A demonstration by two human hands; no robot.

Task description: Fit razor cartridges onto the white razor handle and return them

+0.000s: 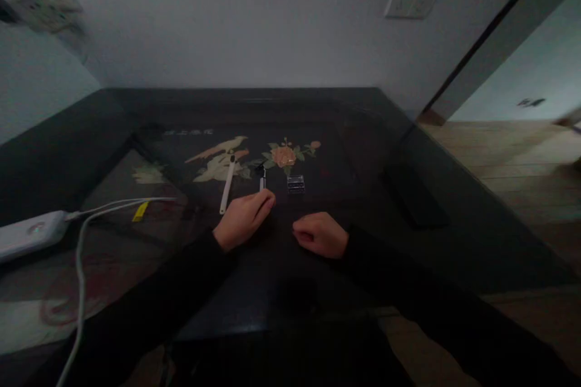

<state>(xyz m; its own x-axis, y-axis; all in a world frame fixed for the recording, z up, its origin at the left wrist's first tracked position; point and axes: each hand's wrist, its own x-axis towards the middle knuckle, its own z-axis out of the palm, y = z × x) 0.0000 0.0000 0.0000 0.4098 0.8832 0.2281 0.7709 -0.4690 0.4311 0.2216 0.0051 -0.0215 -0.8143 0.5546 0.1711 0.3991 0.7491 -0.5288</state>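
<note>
1. Because the white power bank [28, 233] lies at the far left edge of the dark table [408, 151] with its white cable [82, 266] trailing toward the near edge and off it, a sleeve sweeping left could snag the loop and drag the bank off the table.
2. The long white stick [227, 184] lies loose just left of and beyond the left hand [242, 221], apart from it; a careless nudge from the knuckles could roll it away across the glossy top.
3. The left hand has its fingers pressed together, their tips touching the near end of a small dark and white tool [262, 178] that lies on the flower pattern. Whether it is really pinched cannot be told in this dim light, so a loose hold may let it slip or skid.
4. The small clear box [296, 184] sits just right of the tool, near but not touching it; a tool pushed sideways could knock it.
5. The right hand [321, 234] rests curled in a loose fist on the table, holding nothing visible, well short of the box, so it steadies nothing.
</note>
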